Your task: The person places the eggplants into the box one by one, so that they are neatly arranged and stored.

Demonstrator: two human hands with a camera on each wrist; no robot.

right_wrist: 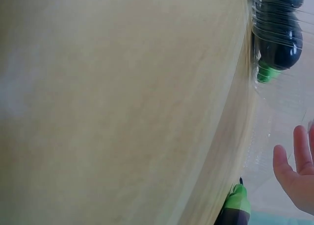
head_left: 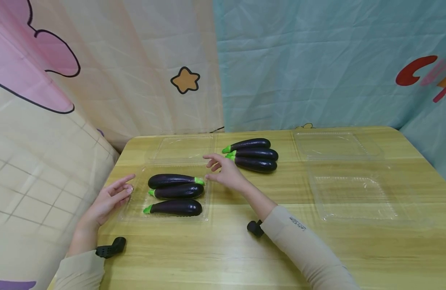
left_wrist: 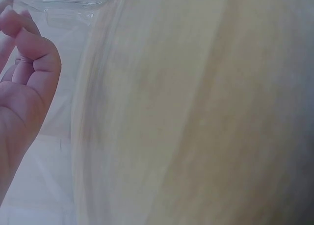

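Three dark purple eggplants with green stems lie side by side in the base of a clear plastic clamshell box on the left. The farthest one has its stem to the right, the others to the left. My left hand is at the box's left side, fingers loosely bent and holding nothing. Past the box's right edge, my right hand hovers with spread, slightly bent fingers and nothing in them. Just beyond it, three more eggplants lie together on the table. Whether either hand touches the box, I cannot tell.
On the right of the wooden table lies a second clear box, its lid folded back. The left box's lid also lies back toward the curtain behind the table.
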